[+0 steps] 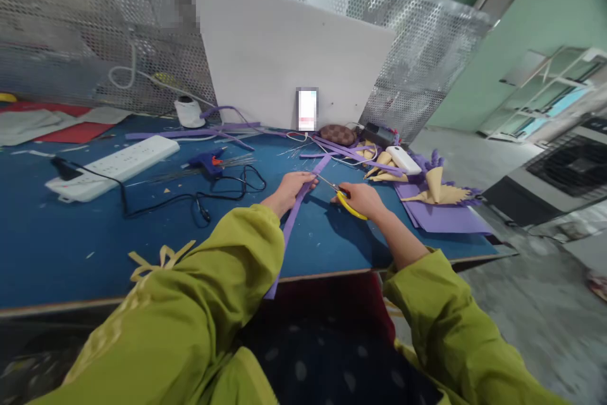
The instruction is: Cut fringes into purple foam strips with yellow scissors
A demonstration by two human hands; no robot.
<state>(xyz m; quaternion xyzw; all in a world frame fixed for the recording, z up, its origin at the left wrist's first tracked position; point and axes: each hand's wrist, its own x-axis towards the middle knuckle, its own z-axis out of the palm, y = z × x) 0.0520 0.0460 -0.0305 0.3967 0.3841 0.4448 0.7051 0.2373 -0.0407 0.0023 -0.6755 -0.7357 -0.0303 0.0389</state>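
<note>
My left hand point(290, 191) is closed on a long purple strip point(293, 218) that runs from near the table's middle down over the front edge. My right hand point(363, 199) grips yellow-handled scissors point(342, 198), whose blades point left toward the strip's upper end beside my left fingers. Both hands rest over the blue table top point(71, 247). Both sleeves are yellow-green.
A white power strip point(114, 166), a blue glue gun point(208, 162) and black cables lie to the left. Purple sheets point(441, 215), tan cones point(434, 182) and more purple strips sit at the right and back. A white board point(284, 45) and perforated metal stand behind.
</note>
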